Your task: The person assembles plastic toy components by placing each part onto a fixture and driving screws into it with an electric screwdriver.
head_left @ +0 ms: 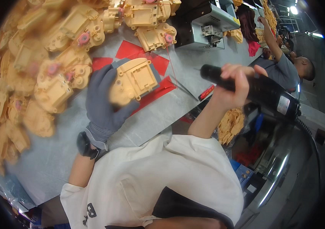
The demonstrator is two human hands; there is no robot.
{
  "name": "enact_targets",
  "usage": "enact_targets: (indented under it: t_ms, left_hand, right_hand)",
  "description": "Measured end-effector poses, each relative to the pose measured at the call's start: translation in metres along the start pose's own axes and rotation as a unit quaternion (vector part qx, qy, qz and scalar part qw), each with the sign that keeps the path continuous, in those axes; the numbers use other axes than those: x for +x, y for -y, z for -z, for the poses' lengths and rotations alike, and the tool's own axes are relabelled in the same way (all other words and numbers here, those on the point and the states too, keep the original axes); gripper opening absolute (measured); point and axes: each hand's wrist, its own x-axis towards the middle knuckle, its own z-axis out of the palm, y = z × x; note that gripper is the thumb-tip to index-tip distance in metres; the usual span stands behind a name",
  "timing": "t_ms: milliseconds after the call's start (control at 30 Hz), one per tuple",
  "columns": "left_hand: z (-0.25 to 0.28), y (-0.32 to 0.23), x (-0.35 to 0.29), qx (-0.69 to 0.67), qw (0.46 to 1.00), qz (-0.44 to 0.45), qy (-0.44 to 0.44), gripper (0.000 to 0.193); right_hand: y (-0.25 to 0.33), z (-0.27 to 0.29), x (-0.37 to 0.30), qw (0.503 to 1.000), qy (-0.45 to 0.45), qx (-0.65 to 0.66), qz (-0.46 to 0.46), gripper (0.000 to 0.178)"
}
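My left hand (pixel 103 97), in a grey glove, is closed round a yellow plastic housing (pixel 141 78). The housing has a square recess facing up and sits over red sheets (pixel 162 91) on the table. In my bare right hand (pixel 237 86) is a black electric screwdriver (pixel 269 93), gripped round its body and held up off the table's edge. Its nose points left toward the housing, well apart from it, and a cord (pixel 315 145) runs down from its back end.
Many similar yellow housings (pixel 55 89), some with pink round parts, are heaped at left and far side. A metal-cased machine (pixel 208 30) stands at the far right. Tweezers (pixel 187 91) and a red-handled tool (pixel 206 92) lie near the edge. A co-worker (pixel 284 70) is at right.
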Motion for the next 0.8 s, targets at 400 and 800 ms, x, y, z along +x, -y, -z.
enact_targets:
  t_ms: [400,800]
  left_hand:
    - [0.0,0.002,0.0,0.0,0.999,0.018,0.036,0.074]
    - [-0.001,-0.002,-0.001,-0.031,0.999,0.037,0.022,0.077]
  right_hand:
    - [-0.017,0.057,-0.009,0.974,-0.126,-0.149,-0.115,0.037]
    - [0.027,0.018,-0.018,0.985,-0.035,0.126,-0.114,0.046]
